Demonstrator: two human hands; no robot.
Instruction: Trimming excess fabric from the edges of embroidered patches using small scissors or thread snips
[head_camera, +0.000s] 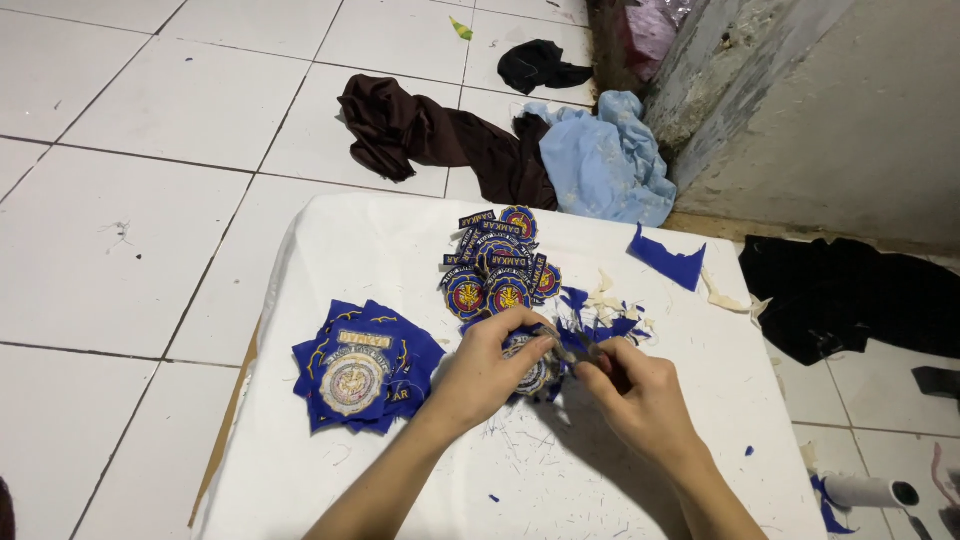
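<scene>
The left hand (485, 365) pinches a round embroidered patch (530, 372) at its rim, fingers pressed together. It looks light, thin and floppy. The right hand (640, 392) closes on small scissors (572, 350) just beside those fingers.

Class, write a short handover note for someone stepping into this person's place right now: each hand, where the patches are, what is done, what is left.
Left hand: pinches a round embroidered patch by its edge.
Right hand: holds small scissors at the patch's blue border.
Trimmed round patches are piled at the back of the white table.
Untrimmed patches on blue fabric squares are stacked at the left.
Blue offcuts lie past the hands.
Left: the patch in hand and the untrimmed stack.
</scene>
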